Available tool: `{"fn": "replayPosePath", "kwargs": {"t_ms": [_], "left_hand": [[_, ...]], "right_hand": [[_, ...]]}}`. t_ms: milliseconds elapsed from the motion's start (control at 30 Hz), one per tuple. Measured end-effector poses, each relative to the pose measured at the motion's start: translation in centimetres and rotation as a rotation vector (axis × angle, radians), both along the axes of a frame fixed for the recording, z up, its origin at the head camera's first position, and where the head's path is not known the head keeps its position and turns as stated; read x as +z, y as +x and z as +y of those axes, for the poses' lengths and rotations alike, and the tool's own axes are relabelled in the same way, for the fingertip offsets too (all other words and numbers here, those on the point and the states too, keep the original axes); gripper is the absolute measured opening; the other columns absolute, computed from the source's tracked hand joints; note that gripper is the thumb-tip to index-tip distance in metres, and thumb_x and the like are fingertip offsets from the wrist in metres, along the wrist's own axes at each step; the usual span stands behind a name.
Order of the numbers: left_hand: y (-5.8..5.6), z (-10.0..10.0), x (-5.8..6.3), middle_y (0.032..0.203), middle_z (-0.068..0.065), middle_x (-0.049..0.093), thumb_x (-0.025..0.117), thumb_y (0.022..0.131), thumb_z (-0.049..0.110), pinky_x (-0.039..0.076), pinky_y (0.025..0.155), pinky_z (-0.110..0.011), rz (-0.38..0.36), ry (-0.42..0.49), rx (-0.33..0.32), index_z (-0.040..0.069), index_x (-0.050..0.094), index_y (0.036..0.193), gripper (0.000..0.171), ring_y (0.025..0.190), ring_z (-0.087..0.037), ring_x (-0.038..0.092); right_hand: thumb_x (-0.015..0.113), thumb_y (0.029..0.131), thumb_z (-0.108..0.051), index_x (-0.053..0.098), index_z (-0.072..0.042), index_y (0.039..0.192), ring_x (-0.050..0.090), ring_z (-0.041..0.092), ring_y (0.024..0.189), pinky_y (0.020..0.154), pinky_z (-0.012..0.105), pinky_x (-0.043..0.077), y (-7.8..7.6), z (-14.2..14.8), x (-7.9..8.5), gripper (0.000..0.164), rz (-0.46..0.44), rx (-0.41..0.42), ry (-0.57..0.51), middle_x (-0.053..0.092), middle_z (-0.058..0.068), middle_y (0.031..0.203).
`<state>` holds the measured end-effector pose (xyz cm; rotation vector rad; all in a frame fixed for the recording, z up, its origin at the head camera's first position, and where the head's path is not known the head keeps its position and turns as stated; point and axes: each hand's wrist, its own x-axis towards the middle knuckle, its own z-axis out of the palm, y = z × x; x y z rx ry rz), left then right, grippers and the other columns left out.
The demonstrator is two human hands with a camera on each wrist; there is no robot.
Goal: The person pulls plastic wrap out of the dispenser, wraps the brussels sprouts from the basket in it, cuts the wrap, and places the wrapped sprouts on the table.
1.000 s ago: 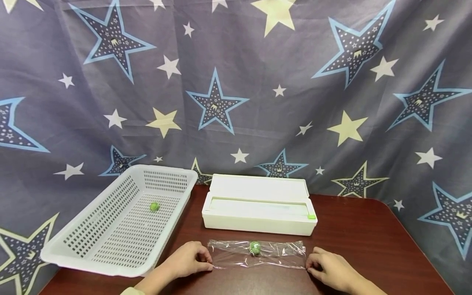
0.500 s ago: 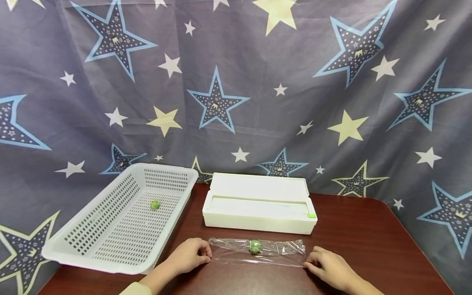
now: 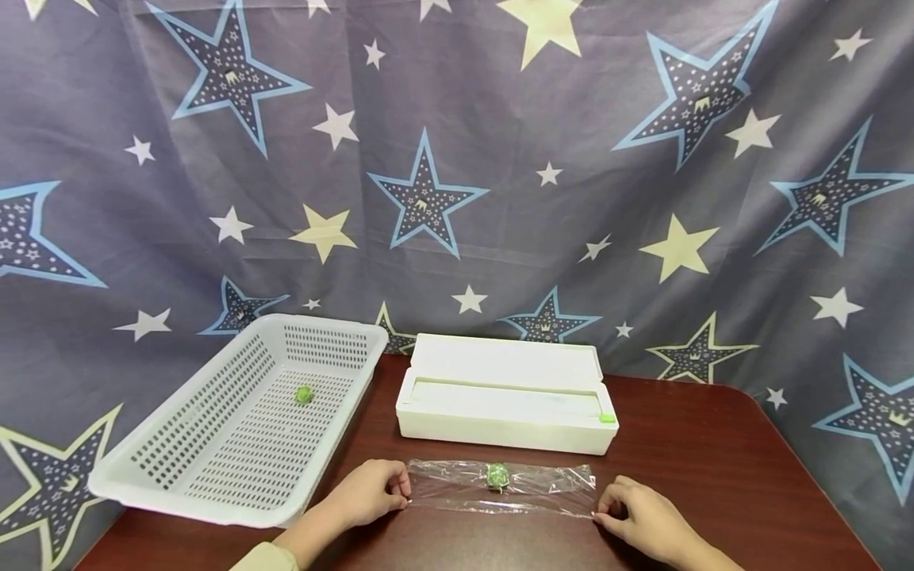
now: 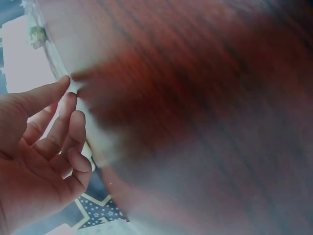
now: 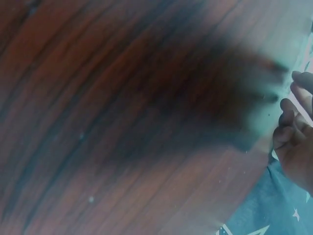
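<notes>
A clear strip of cling film [image 3: 457,493] lies on the table in front of me. On it, near the middle of its far part, sits a small round green ball [image 3: 497,476] that resembles a Brussels sprout; whether film covers it I cannot tell. With thumb and forefinger, my left hand [image 3: 371,492] pinches the film's near left corner. My right hand [image 3: 645,519] pinches the near right corner in the same way. In the left wrist view the left hand [image 4: 46,147] has its other fingers loosely curled. Only part of the right hand [image 5: 296,134] shows in the right wrist view.
Behind the film stands a long white box [image 3: 507,428] with its lid raised and a green tab at its right end. At left is a white perforated basket [image 3: 286,519] holding another green ball [image 3: 303,395]. A star-patterned cloth [image 3: 500,238] hangs behind the brown table [image 3: 714,460].
Both hands have moved slightly away from me with the film's near edge, the left one more. The film looks narrower from front to back. The head view has shifted a little.
</notes>
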<state>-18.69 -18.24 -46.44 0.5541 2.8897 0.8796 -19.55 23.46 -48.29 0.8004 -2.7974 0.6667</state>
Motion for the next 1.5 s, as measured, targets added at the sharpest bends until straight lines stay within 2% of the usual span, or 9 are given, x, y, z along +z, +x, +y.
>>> {"fn": "replayPosePath", "kwargs": {"t_ms": [167,300,467,633,800,900,1167,1333,1500], "left_hand": [[-0.1,-0.1,0.8,0.056,0.013,0.05,0.071,0.08,0.032,0.035,0.051,-0.021,0.019,-0.015,0.053,0.023,0.055,0.072,0.02,0.05,-0.001,0.043],[-0.5,0.6,1.4,0.066,0.013,0.052,0.07,0.081,0.032,0.038,0.055,-0.021,0.089,-0.008,0.07,0.023,0.057,0.075,0.017,0.06,-0.001,0.045],[-1.1,2.7,1.7,0.081,0.01,0.058,0.073,0.079,0.027,0.045,0.073,-0.03,0.229,-0.043,0.007,0.023,0.064,0.079,0.01,0.081,-0.009,0.053],[-1.6,5.5,1.8,0.091,0.009,0.062,0.072,0.08,0.029,0.043,0.082,-0.039,0.31,-0.101,-0.075,0.023,0.069,0.087,0.01,0.093,-0.015,0.058],[-2.2,7.7,1.5,0.096,0.009,0.064,0.071,0.08,0.031,0.04,0.078,-0.031,0.309,-0.141,-0.107,0.027,0.071,0.095,0.015,0.096,-0.013,0.056],[-2.6,8.4,1.3,0.099,0.009,0.064,0.071,0.08,0.033,0.04,0.079,-0.032,0.287,-0.156,-0.11,0.029,0.07,0.097,0.018,0.098,-0.013,0.055],[-3.5,9.0,0.5,0.1,0.013,0.063,0.069,0.081,0.039,0.039,0.082,-0.033,0.205,-0.156,-0.12,0.031,0.07,0.102,0.022,0.099,-0.011,0.053],[-3.8,9.1,0.1,0.097,0.015,0.064,0.07,0.079,0.041,0.037,0.079,-0.031,0.22,-0.164,-0.119,0.032,0.07,0.1,0.023,0.095,-0.009,0.053],[-4.2,9.3,-0.2,0.097,0.013,0.065,0.071,0.077,0.041,0.038,0.082,-0.033,0.239,-0.19,-0.111,0.03,0.071,0.099,0.025,0.096,-0.01,0.054]], "right_hand": [[0.072,0.08,-0.028,0.057,-0.032,0.072,0.038,-0.009,0.059,0.053,0.017,0.034,-0.1,0.1,0.7,0.017,0.033,-0.051,-0.029,0.044,-0.021,0.07],[0.071,0.081,-0.027,0.059,-0.032,0.075,0.034,-0.007,0.057,0.052,0.018,0.032,-0.4,-0.9,1.5,0.015,0.051,-0.11,-0.026,0.043,-0.02,0.071],[0.073,0.079,-0.023,0.061,-0.031,0.077,0.038,-0.006,0.06,0.052,0.017,0.033,-1.1,-3.1,1.9,0.015,0.124,-0.085,-0.065,0.047,-0.017,0.073],[0.073,0.079,-0.021,0.066,-0.026,0.083,0.047,-0.002,0.069,0.059,0.019,0.042,-1.8,-5.9,1.6,0.01,0.2,0.024,-0.099,0.052,-0.017,0.081],[0.075,0.077,-0.024,0.068,-0.025,0.085,0.053,0.005,0.085,0.072,0.027,0.047,-2.2,-8.5,1.2,0.01,0.266,0.118,-0.073,0.057,-0.015,0.089],[0.074,0.078,-0.027,0.07,-0.026,0.087,0.053,0.007,0.09,0.078,0.032,0.045,-2.4,-9.7,1.0,0.01,0.26,0.15,-0.051,0.059,-0.013,0.093],[0.072,0.081,-0.029,0.07,-0.024,0.093,0.055,0.013,0.097,0.084,0.041,0.043,-2.7,-11.0,0.6,0.014,0.17,0.145,-0.015,0.062,-0.008,0.101],[0.072,0.08,-0.031,0.069,-0.021,0.096,0.056,0.017,0.101,0.086,0.043,0.043,-2.9,-11.2,0.4,0.019,0.157,0.138,0.001,0.063,-0.001,0.105],[0.071,0.08,-0.035,0.068,-0.021,0.099,0.056,0.015,0.099,0.084,0.041,0.043,-3.3,-11.1,0.1,0.024,0.147,0.124,0.006,0.062,-0.004,0.104]]}}
